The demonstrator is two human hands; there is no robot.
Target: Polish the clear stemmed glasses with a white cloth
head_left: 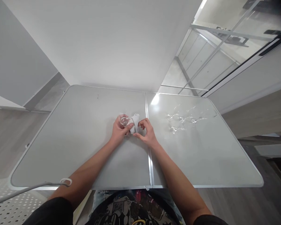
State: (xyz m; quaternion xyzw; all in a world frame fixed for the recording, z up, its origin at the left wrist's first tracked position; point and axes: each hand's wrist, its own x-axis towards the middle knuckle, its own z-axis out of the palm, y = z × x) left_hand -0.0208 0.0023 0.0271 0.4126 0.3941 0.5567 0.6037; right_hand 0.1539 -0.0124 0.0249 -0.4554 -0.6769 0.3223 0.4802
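Observation:
My left hand [119,131] is closed around a small clear glass [124,121] above the middle of the grey folding table [79,150]. A white cloth [134,122] is tucked against the glass, and my left thumb presses on it. My right hand [148,132] pinches the lower end of the same cloth with curled fingers. Both hands meet just left of the table's centre seam [149,156].
Several clear wine glasses [184,120] lie or stand on the right half of the table. A white wall stands behind the table's far edge. A glass partition is at the upper right. A perforated white surface and a grey cable [25,189] sit at the lower left.

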